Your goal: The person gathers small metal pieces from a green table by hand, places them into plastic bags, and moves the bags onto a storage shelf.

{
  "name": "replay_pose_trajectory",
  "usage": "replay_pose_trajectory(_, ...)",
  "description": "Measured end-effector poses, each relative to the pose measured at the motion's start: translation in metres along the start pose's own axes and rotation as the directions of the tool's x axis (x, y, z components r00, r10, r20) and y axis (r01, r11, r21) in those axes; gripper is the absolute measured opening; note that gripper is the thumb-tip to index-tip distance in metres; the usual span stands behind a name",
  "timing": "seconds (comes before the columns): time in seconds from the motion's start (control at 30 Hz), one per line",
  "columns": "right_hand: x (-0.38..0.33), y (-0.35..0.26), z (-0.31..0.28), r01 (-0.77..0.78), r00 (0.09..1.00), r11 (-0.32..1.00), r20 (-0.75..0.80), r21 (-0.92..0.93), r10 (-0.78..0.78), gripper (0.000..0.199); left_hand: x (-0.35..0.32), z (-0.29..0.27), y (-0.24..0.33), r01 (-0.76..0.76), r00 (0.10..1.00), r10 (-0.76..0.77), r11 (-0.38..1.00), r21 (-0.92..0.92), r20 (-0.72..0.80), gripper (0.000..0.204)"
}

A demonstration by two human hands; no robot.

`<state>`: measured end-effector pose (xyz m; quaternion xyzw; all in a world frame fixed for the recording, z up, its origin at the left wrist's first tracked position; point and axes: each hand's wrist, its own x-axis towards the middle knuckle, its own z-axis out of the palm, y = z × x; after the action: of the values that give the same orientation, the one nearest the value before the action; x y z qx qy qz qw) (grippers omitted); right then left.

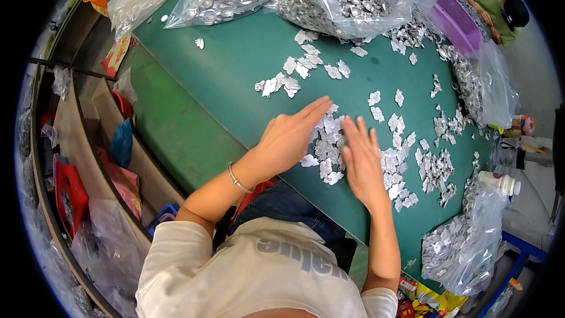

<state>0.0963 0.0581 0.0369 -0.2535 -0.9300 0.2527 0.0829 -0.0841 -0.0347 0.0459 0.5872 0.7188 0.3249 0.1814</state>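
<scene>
Flat silver metal charms (326, 141) lie in a loose pile on the green tabletop (218, 70). My left hand (291, 138) rests along the left side of this pile, fingers stretched out and close together. On the pile's other side is my right hand (362, 159), its fingers extended and slightly apart. Neither hand grips anything; both border the pile, and the left palm is hidden. Right of my right hand is a further cluster of charms (394, 171). Another group (435, 168) spreads beyond it, and more charms (279, 84) are scattered farther off.
Clear plastic bags of metal pieces (329, 0) stand along the far edge. A purple bin (456, 20) is at the far right, near another person (494, 9). A filled bag (456, 253) and a white bottle (499, 183) sit at right. Shelving (88, 112) runs along the left.
</scene>
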Motion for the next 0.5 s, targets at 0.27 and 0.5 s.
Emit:
replay_pose_trajectory(0.27, -0.065, 0.01, -0.003, -0.156, 0.986, 0.914, -0.001, -0.373, 0.168, 0.05, -0.004, 0.001, 0.001, -0.088, 0.98, 0.071, 0.993, 0.085, 0.185, 0.064)
replay_pose_trajectory(0.5, -0.082, 0.009, -0.011, -0.285, 0.958, 0.871, -0.136, -0.4, 0.251, 0.047, -0.011, 0.014, -0.023, 0.084, 0.994, 0.012, 0.566, -0.82, 0.11, 0.04)
